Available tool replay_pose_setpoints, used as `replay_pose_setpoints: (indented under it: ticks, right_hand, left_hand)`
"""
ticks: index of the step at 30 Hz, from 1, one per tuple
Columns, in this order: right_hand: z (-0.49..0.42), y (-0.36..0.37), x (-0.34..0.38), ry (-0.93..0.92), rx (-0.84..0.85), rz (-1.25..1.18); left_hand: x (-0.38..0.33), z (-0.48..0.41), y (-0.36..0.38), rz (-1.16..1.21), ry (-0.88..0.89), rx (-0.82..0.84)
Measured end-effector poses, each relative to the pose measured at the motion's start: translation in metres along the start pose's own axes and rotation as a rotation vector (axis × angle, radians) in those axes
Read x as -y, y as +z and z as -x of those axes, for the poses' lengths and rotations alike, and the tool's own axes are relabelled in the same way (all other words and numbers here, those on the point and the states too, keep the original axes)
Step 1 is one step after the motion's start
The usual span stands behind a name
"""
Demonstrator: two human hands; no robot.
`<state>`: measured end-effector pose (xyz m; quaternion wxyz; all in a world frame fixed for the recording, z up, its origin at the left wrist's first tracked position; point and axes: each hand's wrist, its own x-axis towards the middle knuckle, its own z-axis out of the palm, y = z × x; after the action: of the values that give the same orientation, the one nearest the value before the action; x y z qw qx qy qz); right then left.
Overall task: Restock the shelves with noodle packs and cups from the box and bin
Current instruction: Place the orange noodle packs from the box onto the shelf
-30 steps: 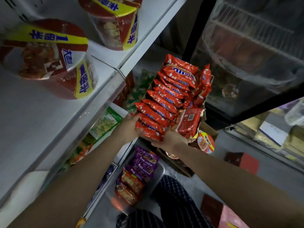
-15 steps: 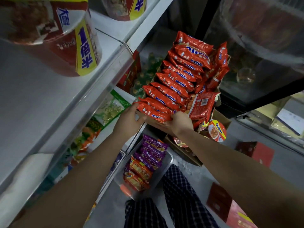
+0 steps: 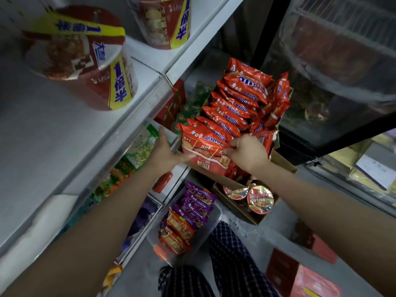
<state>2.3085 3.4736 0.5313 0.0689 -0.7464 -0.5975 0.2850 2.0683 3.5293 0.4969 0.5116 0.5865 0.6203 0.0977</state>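
Note:
A cardboard box [image 3: 285,163] holds a row of red noodle packs [image 3: 237,99] standing on edge, with noodle cups [image 3: 260,199] at its near end. My right hand [image 3: 246,152] grips the nearest red noodle pack [image 3: 203,146], tilted up out of the row. My left hand [image 3: 165,153] lies flat against that pack's left side, fingers spread. A clear bin [image 3: 212,224] on the floor below holds purple and orange noodle packs [image 3: 192,213]. Two large red-and-yellow noodle cups [image 3: 85,61] stand on the white upper shelf [image 3: 53,129].
Green snack packs [image 3: 141,146] fill the shelf below the upper one. A glass-door fridge [image 3: 334,82] stands right of the box. Red cartons [image 3: 304,273] lie on the floor at the right. My checked trouser legs [image 3: 229,254] are below.
The nearest red pack has been lifted and tilted out of the row by my right hand. My left hand has opened flat beside it. The view has dropped slightly.

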Motion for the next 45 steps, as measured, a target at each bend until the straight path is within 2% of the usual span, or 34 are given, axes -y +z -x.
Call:
replay_pose_setpoints:
  ticks: [2, 6, 11, 16, 25, 31, 37, 41, 45]
  right_hand:
    - [0.000, -0.036, 0.005, -0.095, 0.052, 0.018]
    - [0.001, -0.111, 0.021, -0.225, 0.176, -0.056]
    - [0.002, -0.177, 0.013, -0.124, 0.206, -0.573]
    - [0.009, -0.223, 0.004, -0.089, 0.279, -0.919]
    - [0.035, -0.282, 0.027, -0.198, 0.317, -1.144]
    - [0.051, -0.305, 0.043, -0.203, 0.245, -1.184]
    - [0.080, -0.312, 0.060, -0.170, 0.064, -1.274]
    - [0.098, -0.306, 0.073, -0.132, -0.013, -1.321]
    - [0.124, -0.292, 0.087, -0.092, -0.018, -1.354]
  left_hand:
    - [-0.017, 0.002, -0.005, 0.057, -0.057, 0.060]
    - [-0.061, 0.012, -0.012, 0.249, -0.041, 0.182]
    - [-0.118, 0.029, -0.024, 0.450, 0.017, 0.406]
    - [-0.168, 0.048, -0.038, 0.439, 0.064, 0.367]
    - [-0.220, 0.087, -0.059, 0.701, 0.029, 0.330]
    - [-0.244, 0.110, -0.062, 0.656, 0.103, 0.252]
    - [-0.264, 0.141, -0.060, 0.644, 0.221, 0.239]
    - [-0.266, 0.169, -0.062, 0.589, 0.201, 0.239]
    - [-0.252, 0.200, -0.074, 0.721, 0.176, 0.238]
